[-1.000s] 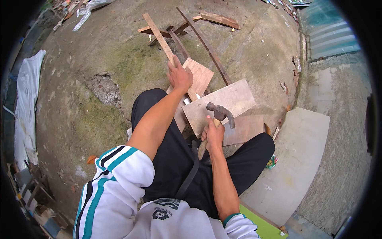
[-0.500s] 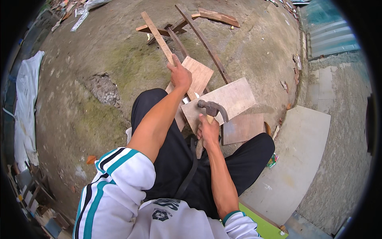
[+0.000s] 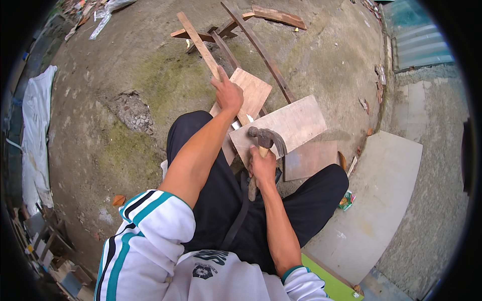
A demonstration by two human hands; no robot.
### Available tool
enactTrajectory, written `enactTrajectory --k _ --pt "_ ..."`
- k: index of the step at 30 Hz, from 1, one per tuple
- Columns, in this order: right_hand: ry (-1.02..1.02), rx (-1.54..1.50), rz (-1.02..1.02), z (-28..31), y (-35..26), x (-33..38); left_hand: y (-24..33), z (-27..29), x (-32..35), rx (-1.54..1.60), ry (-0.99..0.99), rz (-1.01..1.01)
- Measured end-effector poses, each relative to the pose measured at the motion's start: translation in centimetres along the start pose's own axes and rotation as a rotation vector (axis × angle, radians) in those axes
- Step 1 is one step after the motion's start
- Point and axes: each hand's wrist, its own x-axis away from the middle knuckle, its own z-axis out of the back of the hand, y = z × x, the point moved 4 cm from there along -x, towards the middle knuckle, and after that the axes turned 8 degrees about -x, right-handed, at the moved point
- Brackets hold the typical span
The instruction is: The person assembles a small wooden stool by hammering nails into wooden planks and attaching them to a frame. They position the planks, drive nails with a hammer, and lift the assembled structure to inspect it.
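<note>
My left hand (image 3: 229, 94) is closed around a light wooden strip (image 3: 197, 44), which slants away up to the far left. Under that hand lies a square plywood piece (image 3: 253, 90). My right hand (image 3: 262, 167) grips a claw hammer (image 3: 265, 138) by its wooden handle, head up and claw curving to the right. Behind the hammer head is a pale rectangular plywood board (image 3: 296, 123), tilted across the other pieces. A long dark wooden strip (image 3: 261, 50) runs away from that board's far edge. The ends of the strips beneath the boards are hidden.
Beyond the boards, several dark wood pieces (image 3: 281, 17) lie crossed on the mossy concrete. Another plywood piece (image 3: 311, 159) rests by my right knee, beside a large pale sheet (image 3: 374, 200). A broken hole (image 3: 133, 113) in the ground and a white plastic sheet (image 3: 37, 135) are at left.
Almost nothing differs; the view has shifted slightly. Both hands keep their grips, the left on the wooden strip and the right on the hammer.
</note>
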Motion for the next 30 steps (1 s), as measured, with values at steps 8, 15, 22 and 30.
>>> enactTrajectory --k 8,15,22,30 --pt "0.142 0.11 0.458 3.1 -5.0 1.3 -0.3 0.3 -0.3 0.005 0.024 -0.014" --pt "-0.062 0.539 0.814 2.5 -4.9 2.0 -0.4 0.1 -0.5 -0.014 0.024 -0.005" --pt "-0.126 0.664 0.763 2.8 -3.7 1.8 -0.2 0.5 -0.5 -0.028 -0.008 0.013" --pt "-0.116 1.056 0.659 2.1 -2.9 0.3 -0.3 0.1 -0.6 0.0 0.016 -0.007"
